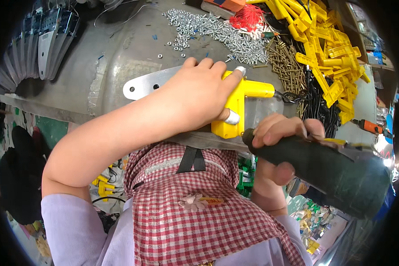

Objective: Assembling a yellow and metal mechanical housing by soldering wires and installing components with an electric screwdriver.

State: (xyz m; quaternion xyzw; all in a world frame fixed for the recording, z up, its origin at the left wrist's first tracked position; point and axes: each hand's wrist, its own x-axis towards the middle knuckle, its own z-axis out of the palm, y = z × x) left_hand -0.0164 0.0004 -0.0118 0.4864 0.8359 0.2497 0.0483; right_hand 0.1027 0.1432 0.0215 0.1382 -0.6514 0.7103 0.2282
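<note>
My left hand [199,95] is closed over a yellow plastic housing [228,128], gripping it near the table's front edge; its thumb and a fingertip wear white wraps. A flat silver metal plate [139,87] with holes extends leftward from beneath that hand and wrist. On the right, a yellow stem [259,89] juts from the housing, with a black cable [288,96] trailing from its end. My right hand [283,133] wraps round a dark green power screwdriver [323,168]. Its narrow front end is at the housing's lower right edge; whether the bit touches a screw is hidden.
Loose nuts and silver screws [226,37] spread across the far table [115,53]. Brass-coloured long screws [283,62], red small parts [246,17] and a pile of yellow housings [328,53] lie far right. Metal blades in clear sleeves [44,40] stand far left.
</note>
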